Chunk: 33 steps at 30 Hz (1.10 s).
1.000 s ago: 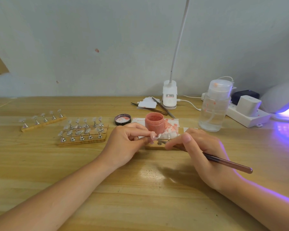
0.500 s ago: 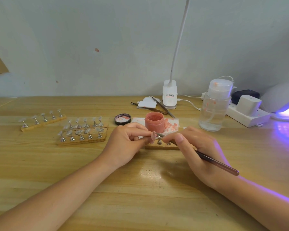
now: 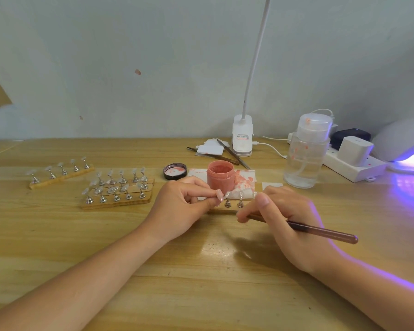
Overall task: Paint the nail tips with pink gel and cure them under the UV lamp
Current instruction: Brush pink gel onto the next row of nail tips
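My left hand [image 3: 184, 209] pinches a pink-coated nail tip [image 3: 219, 195] on its small stand, just left of a wooden holder strip [image 3: 225, 210] with metal stands. My right hand [image 3: 289, 223] grips a brown gel brush [image 3: 320, 231]; its bristle end is hidden behind my fingers, low near the strip. An open jar of pink gel [image 3: 220, 175] stands right behind the strip, its black lid [image 3: 175, 171] to the left. The UV lamp [image 3: 406, 149] glows purple at the far right edge.
Two wooden holders with clear nail tips [image 3: 116, 187] [image 3: 60, 172] lie at the left. A clear pump bottle [image 3: 307, 154], a power strip with a white plug [image 3: 355, 158], a clip desk lamp [image 3: 242, 137], tweezers and paper wipes [image 3: 215, 150] stand behind.
My right hand drew the brush back from the nail tip, down and to the right, after touching it half a second ago. My left hand stayed put.
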Each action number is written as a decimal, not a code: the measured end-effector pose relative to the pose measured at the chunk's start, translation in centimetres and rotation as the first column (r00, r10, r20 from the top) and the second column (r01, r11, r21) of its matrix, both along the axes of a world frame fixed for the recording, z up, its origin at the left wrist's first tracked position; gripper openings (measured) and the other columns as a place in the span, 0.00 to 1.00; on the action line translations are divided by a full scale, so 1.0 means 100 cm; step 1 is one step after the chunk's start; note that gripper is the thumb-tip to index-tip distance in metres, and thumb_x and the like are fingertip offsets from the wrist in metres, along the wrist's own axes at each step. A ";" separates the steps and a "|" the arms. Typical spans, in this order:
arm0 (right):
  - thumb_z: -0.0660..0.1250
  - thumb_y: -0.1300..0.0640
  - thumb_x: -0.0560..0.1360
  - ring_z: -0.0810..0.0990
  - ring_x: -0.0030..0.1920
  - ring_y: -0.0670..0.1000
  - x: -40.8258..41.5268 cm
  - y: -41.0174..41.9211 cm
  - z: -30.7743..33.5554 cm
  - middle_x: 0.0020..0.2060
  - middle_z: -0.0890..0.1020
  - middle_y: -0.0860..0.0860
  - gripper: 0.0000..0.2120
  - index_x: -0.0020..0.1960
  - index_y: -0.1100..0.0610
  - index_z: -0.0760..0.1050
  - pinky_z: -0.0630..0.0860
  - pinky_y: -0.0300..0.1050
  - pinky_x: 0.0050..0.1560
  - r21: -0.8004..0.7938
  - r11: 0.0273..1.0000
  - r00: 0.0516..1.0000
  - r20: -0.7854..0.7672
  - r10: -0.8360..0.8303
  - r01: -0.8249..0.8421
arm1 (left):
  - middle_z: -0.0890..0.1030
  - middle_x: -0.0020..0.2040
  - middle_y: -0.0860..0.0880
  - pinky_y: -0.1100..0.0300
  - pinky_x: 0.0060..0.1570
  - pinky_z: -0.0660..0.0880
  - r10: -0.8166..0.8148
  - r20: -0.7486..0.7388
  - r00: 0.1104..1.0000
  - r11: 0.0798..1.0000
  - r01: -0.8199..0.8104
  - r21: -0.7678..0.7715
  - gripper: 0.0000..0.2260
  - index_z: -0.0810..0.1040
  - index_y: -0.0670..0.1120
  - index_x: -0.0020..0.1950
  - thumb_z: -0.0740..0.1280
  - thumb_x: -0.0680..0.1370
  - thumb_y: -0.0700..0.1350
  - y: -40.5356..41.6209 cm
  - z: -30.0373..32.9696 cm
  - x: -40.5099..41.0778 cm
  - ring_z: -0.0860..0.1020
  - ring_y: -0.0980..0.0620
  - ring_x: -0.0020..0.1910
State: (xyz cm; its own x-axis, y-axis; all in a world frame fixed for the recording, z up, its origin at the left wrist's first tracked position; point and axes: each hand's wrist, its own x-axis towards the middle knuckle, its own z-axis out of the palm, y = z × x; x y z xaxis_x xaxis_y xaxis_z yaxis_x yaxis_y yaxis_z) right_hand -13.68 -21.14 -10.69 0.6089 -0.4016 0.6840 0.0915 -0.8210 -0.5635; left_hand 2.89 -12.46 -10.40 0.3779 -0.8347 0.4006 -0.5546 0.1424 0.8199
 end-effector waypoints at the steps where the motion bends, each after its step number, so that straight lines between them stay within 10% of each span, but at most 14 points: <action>1: 0.48 0.39 0.78 0.73 0.35 0.36 0.000 0.000 0.000 0.30 0.74 0.31 0.29 0.37 0.52 0.82 0.64 0.29 0.40 0.004 1.000 1.000 0.019 0.005 -0.005 | 0.78 0.37 0.51 0.74 0.29 0.61 0.000 -0.003 1.000 1.000 0.000 0.000 0.05 0.84 0.47 0.41 0.72 0.69 0.38 0.000 0.000 0.000 0.64 0.60 0.24; 19: 0.54 0.44 0.77 0.76 0.39 0.44 0.002 -0.002 0.000 0.34 0.80 0.41 0.20 0.45 0.50 0.83 0.71 0.42 0.40 -0.066 0.996 0.997 -0.050 -0.065 0.062 | 0.77 0.37 0.52 0.71 0.28 0.61 -0.004 0.008 1.000 1.000 0.004 0.009 0.07 0.83 0.51 0.40 0.73 0.69 0.39 0.000 0.000 0.000 0.63 0.58 0.26; 33: 0.50 0.48 0.77 0.80 0.42 0.45 -0.002 -0.002 0.003 0.36 0.82 0.46 0.18 0.43 0.48 0.78 0.74 0.37 0.41 0.196 0.981 0.988 0.153 -0.034 0.004 | 0.84 0.38 0.51 0.67 0.24 0.63 0.075 -0.082 0.994 0.997 -0.075 0.007 0.05 0.82 0.55 0.36 0.73 0.68 0.44 0.000 0.000 0.003 0.67 0.51 0.26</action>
